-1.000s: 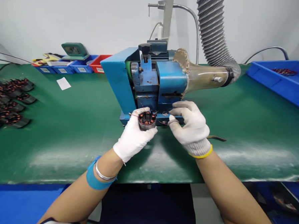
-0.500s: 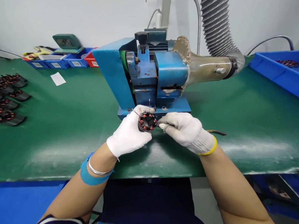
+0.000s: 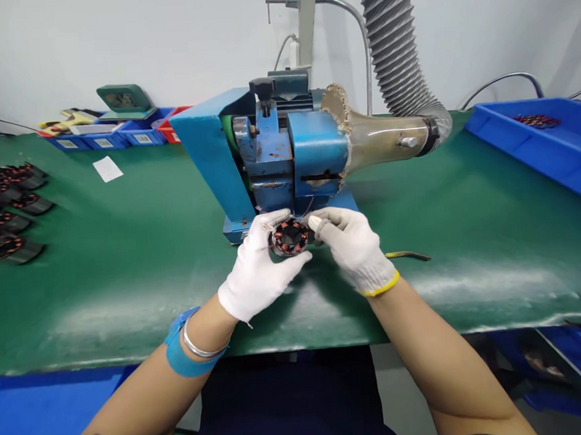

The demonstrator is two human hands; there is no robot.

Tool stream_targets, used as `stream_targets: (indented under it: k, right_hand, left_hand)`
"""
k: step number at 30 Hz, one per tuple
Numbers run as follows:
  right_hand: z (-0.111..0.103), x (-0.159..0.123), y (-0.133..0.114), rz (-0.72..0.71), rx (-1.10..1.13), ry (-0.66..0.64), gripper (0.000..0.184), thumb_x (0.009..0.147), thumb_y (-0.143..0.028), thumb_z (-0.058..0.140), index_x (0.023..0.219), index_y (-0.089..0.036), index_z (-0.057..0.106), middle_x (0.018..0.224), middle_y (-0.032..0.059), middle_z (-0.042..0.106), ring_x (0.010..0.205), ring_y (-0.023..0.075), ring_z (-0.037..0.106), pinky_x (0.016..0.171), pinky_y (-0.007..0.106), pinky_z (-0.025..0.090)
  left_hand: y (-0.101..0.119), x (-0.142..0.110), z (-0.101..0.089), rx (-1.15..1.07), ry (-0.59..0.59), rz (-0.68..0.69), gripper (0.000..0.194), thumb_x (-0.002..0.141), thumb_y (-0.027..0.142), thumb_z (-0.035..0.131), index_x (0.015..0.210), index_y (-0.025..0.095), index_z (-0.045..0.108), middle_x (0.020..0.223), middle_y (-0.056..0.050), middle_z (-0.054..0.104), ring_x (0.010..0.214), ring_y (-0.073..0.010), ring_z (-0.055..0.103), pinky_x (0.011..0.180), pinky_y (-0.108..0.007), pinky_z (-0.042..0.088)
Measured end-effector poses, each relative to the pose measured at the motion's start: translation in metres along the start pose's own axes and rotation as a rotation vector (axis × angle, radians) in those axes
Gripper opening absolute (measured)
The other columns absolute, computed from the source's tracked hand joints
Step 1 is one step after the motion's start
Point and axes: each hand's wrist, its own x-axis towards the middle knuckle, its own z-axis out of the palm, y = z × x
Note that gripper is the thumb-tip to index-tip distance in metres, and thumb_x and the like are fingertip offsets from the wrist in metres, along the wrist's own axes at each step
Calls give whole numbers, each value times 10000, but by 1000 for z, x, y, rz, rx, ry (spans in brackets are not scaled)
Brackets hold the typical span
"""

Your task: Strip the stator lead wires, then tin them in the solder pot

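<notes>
White-gloved, the left hand [image 3: 255, 266] curled around a round ring wound with copper wire [image 3: 290, 237], black at the middle, with the thumb on its near side and fingers at its far side. The right hand [image 3: 354, 248], in a white glove with a yellow cuff edge [image 3: 382, 289], reached its bent fingers to the ring's right edge; I could not tell whether they had closed on anything. The ring sat between both hands, just in front of a blue-painted metal machine [image 3: 268, 157] on a glossy green worktop [image 3: 141, 264]. More dark copper-wound pieces [image 3: 9, 246] lay at the far left, and a blue plastic tray [image 3: 530, 150] stood at the right.
</notes>
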Motion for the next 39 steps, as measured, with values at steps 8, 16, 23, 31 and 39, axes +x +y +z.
stream_targets:
  k: [8, 16, 23, 31, 39]
  right_hand:
    - [-23, 12, -3, -20, 170, 422, 248, 771, -419, 677, 808, -175, 649, 648, -30, 623, 559, 85, 570, 634, 265, 550]
    - [6, 7, 17, -84, 199, 133, 363, 827, -347, 580, 1109, -146, 690, 1091, 69, 747, 1057, 210, 680, 1002, 356, 522]
    - [5, 30, 22, -121, 344, 162, 297, 828, -361, 572, 1006, -162, 702, 1028, 49, 748, 1062, 213, 673, 1030, 366, 509]
    - [10, 41, 32, -134, 372, 221, 326, 863, -444, 568, 980, -178, 718, 1030, 50, 736, 1108, 225, 658, 1072, 409, 475]
    - [8, 40, 33, -136, 405, 211, 341, 853, -449, 580, 1002, -187, 738, 1023, 34, 751, 1077, 214, 677, 1054, 386, 493]
  left_hand:
    - [7, 9, 20, -51, 103, -112, 664, 533, 422, 881, 1074, 199, 567, 1018, -52, 676, 931, -241, 682, 875, -396, 569]
    - [15, 39, 46, -92, 185, -209, 557, 549, 333, 816, 1054, 185, 634, 1055, -83, 695, 978, -257, 687, 917, -411, 558]
    - [21, 54, 52, 22, 275, -198, 447, 543, 327, 782, 955, 190, 677, 936, -45, 725, 877, -238, 705, 861, -393, 567]
    - [21, 58, 60, 178, 365, -116, 403, 562, 352, 768, 908, 195, 633, 916, -34, 691, 867, -222, 682, 844, -377, 555]
    - [18, 56, 64, 202, 377, -74, 387, 584, 357, 760, 909, 213, 607, 914, -27, 658, 841, -213, 673, 804, -362, 554]
